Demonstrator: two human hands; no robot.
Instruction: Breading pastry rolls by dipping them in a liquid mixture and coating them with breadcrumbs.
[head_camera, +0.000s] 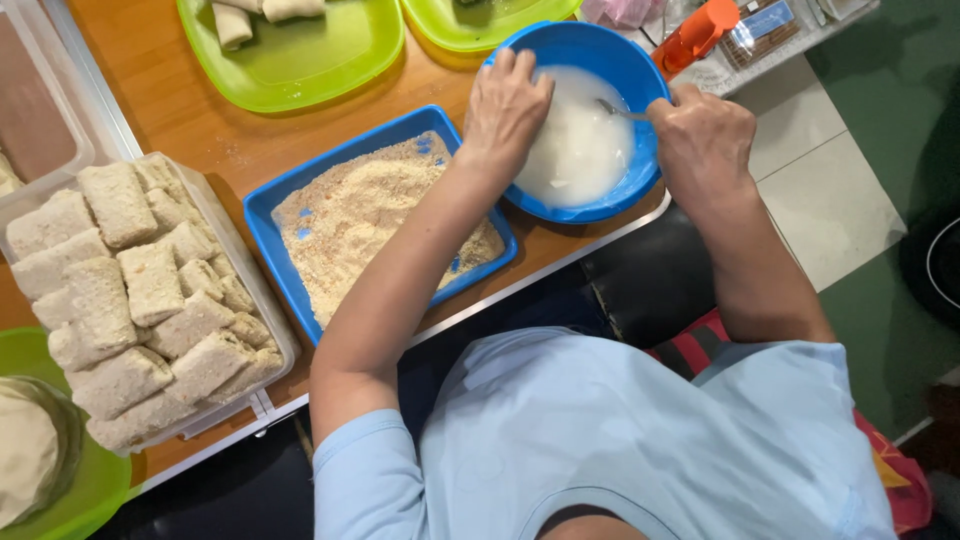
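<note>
A round blue bowl (560, 45) of white batter (585, 145) stands at the table's near edge. My left hand (505, 105) reaches into the bowl from its left rim, fingers down in the batter. Closed around the handle of a metal spoon (612, 109), my right hand (703, 145) rests at the bowl's right rim, with the spoon's bowl dipped in the batter. Left of the bowl sits a blue rectangular tray (270, 205) filled with breadcrumbs (365, 220).
A clear container (215, 215) at the left holds several breaded rolls. Two green plates (300, 70) lie at the back, one with unbreaded rolls. A green plate (90, 490) with flat wrappers is at the lower left. An orange bottle (697, 32) stands beyond the bowl.
</note>
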